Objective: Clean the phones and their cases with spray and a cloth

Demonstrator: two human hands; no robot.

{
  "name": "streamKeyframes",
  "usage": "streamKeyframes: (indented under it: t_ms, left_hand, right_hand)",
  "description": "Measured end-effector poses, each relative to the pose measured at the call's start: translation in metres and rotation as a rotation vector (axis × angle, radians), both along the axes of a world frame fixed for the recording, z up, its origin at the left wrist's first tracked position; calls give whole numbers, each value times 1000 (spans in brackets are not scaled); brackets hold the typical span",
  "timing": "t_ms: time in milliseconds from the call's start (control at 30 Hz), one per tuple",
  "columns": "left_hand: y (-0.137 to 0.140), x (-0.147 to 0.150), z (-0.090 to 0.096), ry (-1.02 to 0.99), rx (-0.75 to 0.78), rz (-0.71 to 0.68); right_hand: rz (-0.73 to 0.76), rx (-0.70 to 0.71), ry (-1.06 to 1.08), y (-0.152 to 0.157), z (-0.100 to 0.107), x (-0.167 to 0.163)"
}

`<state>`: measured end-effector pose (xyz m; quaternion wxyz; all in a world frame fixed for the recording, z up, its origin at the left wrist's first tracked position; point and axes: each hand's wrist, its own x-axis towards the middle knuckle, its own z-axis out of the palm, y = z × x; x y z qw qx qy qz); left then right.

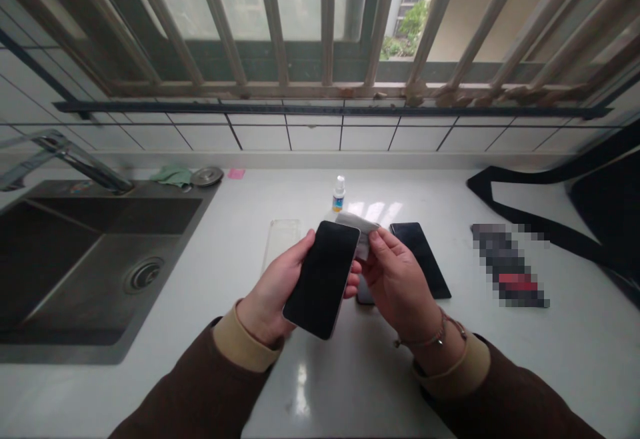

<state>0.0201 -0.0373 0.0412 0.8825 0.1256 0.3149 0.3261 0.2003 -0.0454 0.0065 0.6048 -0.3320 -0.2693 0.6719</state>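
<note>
Phone (323, 279), a flat black slab with rounded corners and a pale, slim edge, sits tilted in the left hand (273, 287), which is clasped around its sides. The right hand (397, 279), thumb against fingers, pinches a thin, creased whitish cloth (361, 227) by the phone's upper right edge. Beyond the left hand lies a clear rectangular case (283, 239); beyond both hands stands a small spray bottle (339, 194). Past the right hand, a glossy dark tablet (421, 258) rests on smooth white countertop (200, 386).
</note>
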Motion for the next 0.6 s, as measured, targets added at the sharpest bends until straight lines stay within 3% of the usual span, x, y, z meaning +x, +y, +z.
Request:
streamKeyframes:
  t_ms: [300, 600]
  left_hand:
    - [0, 22, 3, 118, -41, 350]
    - [5, 15, -2, 225, 93, 775]
  right_hand:
    - [3, 12, -66, 2, -7, -4]
    - [290, 14, -80, -16, -19, -15]
